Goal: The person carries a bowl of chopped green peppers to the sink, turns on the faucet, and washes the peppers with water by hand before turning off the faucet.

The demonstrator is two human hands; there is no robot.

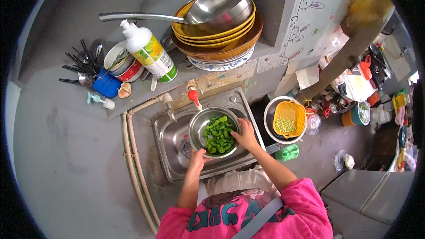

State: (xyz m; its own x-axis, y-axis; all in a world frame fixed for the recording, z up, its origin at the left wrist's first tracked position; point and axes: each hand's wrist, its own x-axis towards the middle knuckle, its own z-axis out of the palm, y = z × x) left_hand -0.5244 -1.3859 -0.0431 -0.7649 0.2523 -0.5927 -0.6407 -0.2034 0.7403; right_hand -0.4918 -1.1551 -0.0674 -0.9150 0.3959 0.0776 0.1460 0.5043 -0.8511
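Observation:
A round metal bowl (198, 127) is held over the steel sink (167, 150), below a tap with a red handle (194, 96). Green peppers (218, 133) lie inside it. My left hand (198, 158) grips the bowl's lower left rim, fingers closed on it. At the bowl's right edge is my right hand (244, 133), its thumb and fingers curved around the rim, with the fingertips close to the peppers. Whether water runs from the tap I cannot make out.
Right of the sink, a yellow basket (290, 109) with pale green beans sits in a white basin (268, 117). A green jug (287, 152) stands below. On the ledge above are a soap bottle (151, 53), stacked bowls (217, 44) and a blue utensil cup (105, 84).

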